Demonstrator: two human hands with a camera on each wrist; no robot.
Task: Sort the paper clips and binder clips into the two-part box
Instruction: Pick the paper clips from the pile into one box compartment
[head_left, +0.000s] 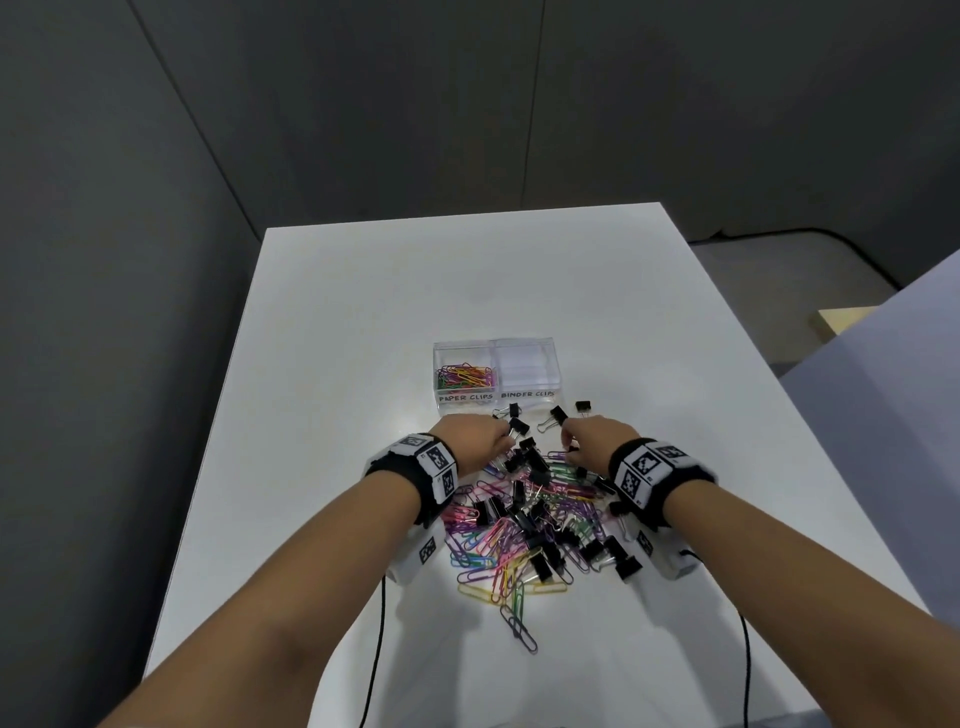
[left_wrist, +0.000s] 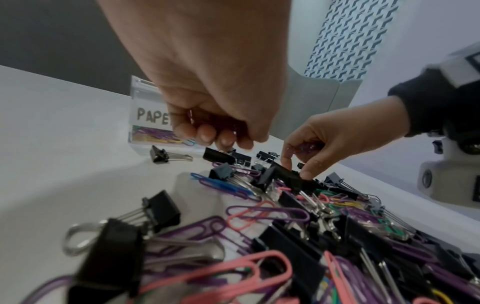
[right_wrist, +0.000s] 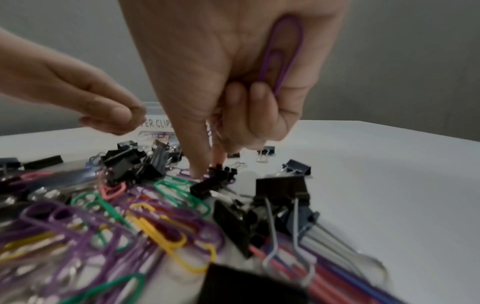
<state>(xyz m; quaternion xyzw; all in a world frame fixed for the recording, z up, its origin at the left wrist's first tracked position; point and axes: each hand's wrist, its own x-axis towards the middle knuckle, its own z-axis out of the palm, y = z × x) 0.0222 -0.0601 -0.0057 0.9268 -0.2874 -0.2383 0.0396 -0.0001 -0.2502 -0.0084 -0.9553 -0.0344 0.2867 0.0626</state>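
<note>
Both hands' fingertips are hidden in the head view. The left hand (left_wrist: 207, 86) curls round purple paper clips; the right hand (right_wrist: 233, 72) clamps a purple clip (right_wrist: 283, 53) and pinches into the centre-frame pile (head_left: 524, 525). The two-part box (head_left: 494, 375) above it holds coloured clips in its left compartment; the right looks bare.

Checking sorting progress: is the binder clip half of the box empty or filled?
Empty. In the head view the half labelled binder clips shows only clear plastic, while the paper clip half holds coloured clips.

Both hands, left hand (head_left: 475, 439) and right hand (head_left: 597, 441), over mixed clip pile (head_left: 524, 525); two-part box (head_left: 496, 376) just beyond.
</note>
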